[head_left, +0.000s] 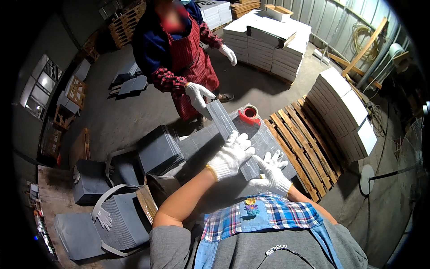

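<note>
In the head view, a dim storage shed with a concrete floor (pixel 107 119) is closed at the far right by a corrugated metal wall (pixel 331 20). White boxes (pixel 268 45) stand piled in front of it, and a slatted wooden pallet (pixel 307 150) lies right of the grey worktop (pixel 204 142). A narrow bundle of grey strips (pixel 220 117) is over the worktop, straight ahead of the person, its long axis slanting from far left to near right. The left hand (pixel 230 155), in a white knit glove, lies across the near half of the bundle with fingers curled over it; whether it grips or merely presses, I cannot tell. The right hand (pixel 272 177), gloved too, is open with fingers spread, just right of the near end; contact there is unclear. So the left hand is nearer the bundle's middle, the right hand nearer its near end. By the far end is a co-worker's gloved hand (pixel 197 95), open, perhaps touching. A red tape dispenser (pixel 251 120) sits on the worktop's far right, and a stack of dark grey panels (pixel 159 148) rests to the left
</note>
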{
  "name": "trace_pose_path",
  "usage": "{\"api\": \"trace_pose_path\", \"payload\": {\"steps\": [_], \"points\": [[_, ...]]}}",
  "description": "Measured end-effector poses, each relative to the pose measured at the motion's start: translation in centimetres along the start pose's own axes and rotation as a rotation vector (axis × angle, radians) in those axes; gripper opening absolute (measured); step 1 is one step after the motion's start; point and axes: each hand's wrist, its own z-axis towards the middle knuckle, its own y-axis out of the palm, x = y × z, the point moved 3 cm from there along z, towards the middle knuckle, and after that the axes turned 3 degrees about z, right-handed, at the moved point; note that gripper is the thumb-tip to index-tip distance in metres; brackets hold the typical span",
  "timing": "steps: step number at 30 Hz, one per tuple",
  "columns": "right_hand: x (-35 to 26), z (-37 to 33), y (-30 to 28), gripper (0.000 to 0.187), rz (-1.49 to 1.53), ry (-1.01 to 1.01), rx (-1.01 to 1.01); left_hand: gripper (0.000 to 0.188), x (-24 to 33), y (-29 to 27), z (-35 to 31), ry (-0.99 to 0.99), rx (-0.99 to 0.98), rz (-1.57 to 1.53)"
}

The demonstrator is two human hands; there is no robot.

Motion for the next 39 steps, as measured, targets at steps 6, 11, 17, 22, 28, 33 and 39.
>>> {"api": "trace_pose_path", "payload": {"steps": [6, 11, 17, 22, 28, 33, 39], "points": [[-8.8, 1.0, -4.2, 0.102, -0.013, 0.265, -0.091, 0.030, 0.1, 0.9, -0.9, 0.004, 0.184, 0.012], [-12.3, 0.2, -5.3, 0.084, -0.251, 0.194, 0.116, 0.037, 0.8, -1.3, -0.9, -0.055, -0.060, 0.068], [-11.5, 0.5, -5.0, 0.073, -0.113, 0.213, 0.049, 0.027, 0.8, -1.8, -0.4, 0.027, 0.046, 0.046], [-8.3, 0.1, -3.7, 0.069, 0.139, 0.219, 0.066, 0.046, 1.3, -1.8, 1.4, 0.037, -0.012, -0.140], [-8.6, 0.1, -3.6, 0.057, 0.153, 0.156, 0.101, 0.033, -4.4, -2.4, -0.2, -0.157, 0.309, -0.764], [-7.1, 0.2, -3.2, 0.059, 0.164, 0.168, 0.095, 0.017, -1.0, 0.3, 3.6, -0.005, 0.183, -0.155], [-7.0, 0.6, -2.7, 0.058, 0.111, 0.096, 0.184, 0.026, -1.3, 1.0, 3.2, -0.104, 0.368, -0.165]]}}
